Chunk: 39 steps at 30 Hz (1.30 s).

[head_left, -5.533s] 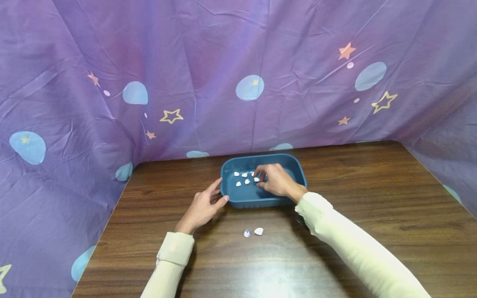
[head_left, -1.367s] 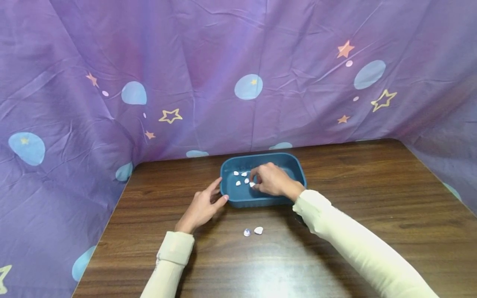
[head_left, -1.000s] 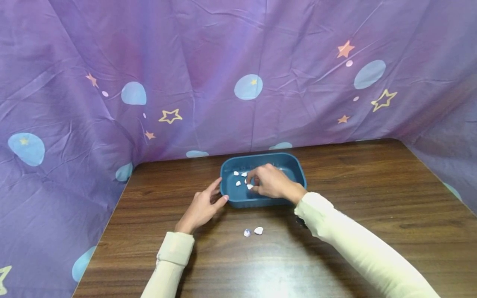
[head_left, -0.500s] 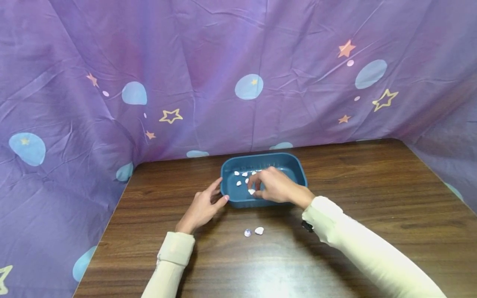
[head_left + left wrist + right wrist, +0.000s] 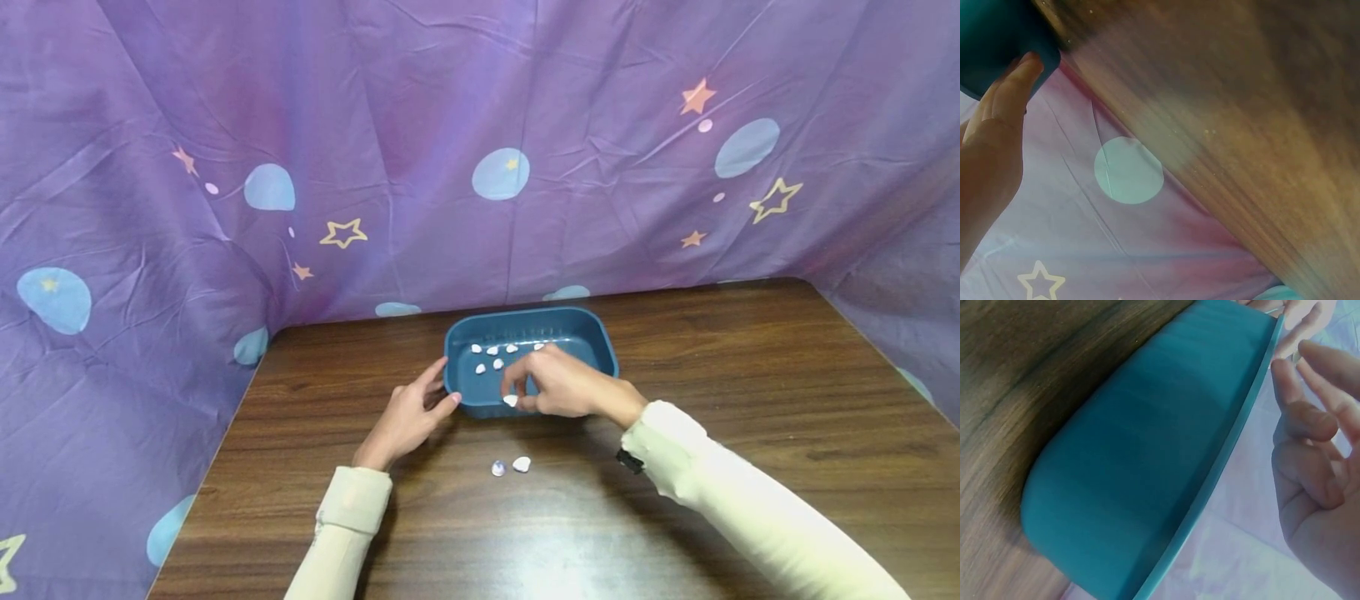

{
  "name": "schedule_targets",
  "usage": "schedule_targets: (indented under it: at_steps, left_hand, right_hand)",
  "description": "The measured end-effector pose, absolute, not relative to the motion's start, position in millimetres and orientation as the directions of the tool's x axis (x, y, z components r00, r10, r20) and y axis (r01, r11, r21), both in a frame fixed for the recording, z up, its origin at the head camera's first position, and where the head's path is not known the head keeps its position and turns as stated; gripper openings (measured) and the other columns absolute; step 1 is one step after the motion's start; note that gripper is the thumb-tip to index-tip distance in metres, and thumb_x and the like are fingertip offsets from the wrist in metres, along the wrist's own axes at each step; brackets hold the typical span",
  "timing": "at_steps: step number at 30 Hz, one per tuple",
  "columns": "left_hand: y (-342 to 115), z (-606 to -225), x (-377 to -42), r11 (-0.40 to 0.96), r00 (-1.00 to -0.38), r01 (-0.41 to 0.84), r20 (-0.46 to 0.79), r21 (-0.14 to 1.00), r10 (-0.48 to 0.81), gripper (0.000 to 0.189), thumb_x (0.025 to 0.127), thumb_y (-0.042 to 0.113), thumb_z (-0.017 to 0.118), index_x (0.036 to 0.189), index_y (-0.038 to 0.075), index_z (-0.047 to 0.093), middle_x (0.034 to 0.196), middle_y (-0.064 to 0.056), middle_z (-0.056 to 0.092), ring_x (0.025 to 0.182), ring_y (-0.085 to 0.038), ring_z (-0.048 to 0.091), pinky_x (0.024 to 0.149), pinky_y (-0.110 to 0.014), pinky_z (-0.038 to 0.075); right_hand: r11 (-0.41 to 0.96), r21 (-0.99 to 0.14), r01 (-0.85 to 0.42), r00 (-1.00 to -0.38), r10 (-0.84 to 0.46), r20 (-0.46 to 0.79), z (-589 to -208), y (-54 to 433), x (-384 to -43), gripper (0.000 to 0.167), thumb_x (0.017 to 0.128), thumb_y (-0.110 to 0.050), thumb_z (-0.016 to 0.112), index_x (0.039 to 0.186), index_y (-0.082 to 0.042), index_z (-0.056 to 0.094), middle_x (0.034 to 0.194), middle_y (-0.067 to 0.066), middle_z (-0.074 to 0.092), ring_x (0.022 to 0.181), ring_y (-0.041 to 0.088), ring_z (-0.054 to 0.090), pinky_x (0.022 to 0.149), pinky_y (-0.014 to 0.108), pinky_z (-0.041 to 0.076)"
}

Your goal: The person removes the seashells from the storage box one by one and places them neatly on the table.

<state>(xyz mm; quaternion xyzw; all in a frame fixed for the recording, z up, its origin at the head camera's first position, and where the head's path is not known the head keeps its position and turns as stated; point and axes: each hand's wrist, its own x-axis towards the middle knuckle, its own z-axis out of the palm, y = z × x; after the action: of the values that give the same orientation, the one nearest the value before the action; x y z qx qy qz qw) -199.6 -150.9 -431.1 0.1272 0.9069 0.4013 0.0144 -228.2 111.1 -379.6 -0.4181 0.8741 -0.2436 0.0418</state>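
In the head view, a blue plastic tub [image 5: 529,312] stands on the table near its back edge. My right hand [image 5: 562,385] pinches a small white pebble-like piece [image 5: 510,401] between thumb and fingertips, level with the tub's near rim. In the right wrist view that hand [image 5: 1319,437] is beside the rim with its other fingers curled; the piece does not show there. Several similar white pieces [image 5: 492,351] lie inside the tub, partly behind the right hand. My left hand [image 5: 405,421] rests its spread thumb and fingers against the tub's left end [image 5: 1007,53].
On the brown wooden table [image 5: 315,400], a white piece [image 5: 522,464] and a bluish-white round piece [image 5: 498,468] lie in front of the tub. A purple curtain [image 5: 420,125] with stars and blue ovals hangs behind and at the sides of the table.
My right hand has taken one white piece from the lower row and brought it toward the tub's near rim, uncovering other pieces behind it. The left hand stays in place.
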Motion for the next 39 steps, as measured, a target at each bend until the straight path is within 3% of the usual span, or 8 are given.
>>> schedule_targets:
  at_steps: [18, 29, 39]
  left_hand:
    - [-151.1, -431.3, -199.1, 0.65, -0.97, 0.215, 0.079, 0.729, 0.232, 0.069, 0.097, 0.031, 0.066, 0.155, 0.01, 0.037, 0.133, -0.019, 0.066, 0.126, -0.032, 0.064, 0.111, -0.049, 0.048]
    - [-150.7, -431.9, -199.5, 0.653, -0.969, 0.218, 0.079, 0.725, 0.235, 0.068, 0.097, 0.032, 0.065, 0.156, 0.011, 0.037, 0.134, -0.016, 0.066, 0.126, -0.031, 0.064, 0.112, -0.048, 0.046]
    - [-151.6, -433.4, -200.0, 0.647, -0.968, 0.215, 0.073, 0.731, 0.239, 0.069, 0.098, 0.033, 0.065, 0.156, 0.011, 0.035, 0.135, -0.017, 0.065, 0.126, -0.032, 0.064, 0.112, -0.048, 0.047]
  right_hand:
    - [0.476, -0.499, -0.724, -0.58, -0.812, 0.069, -380.7, 123.4, -215.7, 0.017, 0.083, -0.01, 0.075, 0.096, -0.021, 0.076, 0.079, -0.011, 0.07, 0.056, -0.004, 0.048, 0.056, 0.017, 0.046]
    - [0.466, -0.5, -0.731, -0.566, -0.822, 0.062, -391.7, 132.3, -209.9, 0.016, 0.081, -0.008, 0.076, 0.092, -0.019, 0.076, 0.077, -0.013, 0.068, 0.055, -0.007, 0.046, 0.054, 0.015, 0.043]
    - [0.466, -0.443, -0.766, -0.55, -0.832, 0.076, -399.1, 134.4, -196.7, 0.014, 0.079, -0.009, 0.078, 0.082, -0.022, 0.071, 0.069, -0.016, 0.061, 0.064, -0.006, 0.05, 0.059, 0.014, 0.043]
